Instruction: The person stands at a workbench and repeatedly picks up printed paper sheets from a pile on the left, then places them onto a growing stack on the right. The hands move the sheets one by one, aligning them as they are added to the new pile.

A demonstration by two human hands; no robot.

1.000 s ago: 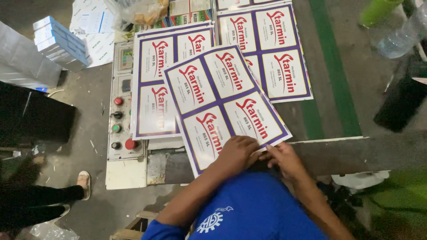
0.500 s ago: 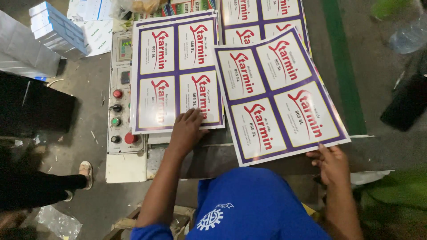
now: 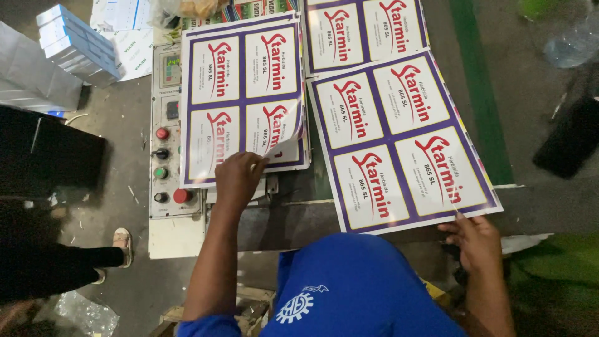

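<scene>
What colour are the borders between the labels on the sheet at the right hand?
Purple, on the label sheet; head view shows it.

A corner of the top sheet of the left stack of printed label sheets (image 3: 243, 100) is lifted by the fingers of the left hand (image 3: 239, 178), the curled corner raised off the sheets beneath. A separate label sheet (image 3: 399, 140), laid askew to the right, is pinched at its near edge by the right hand (image 3: 477, 240). A control panel (image 3: 167, 131) with red, green and black buttons is partly covered by the stack. Stacked white boxes (image 3: 78, 47), possibly cartons, are seen at upper left.
</scene>
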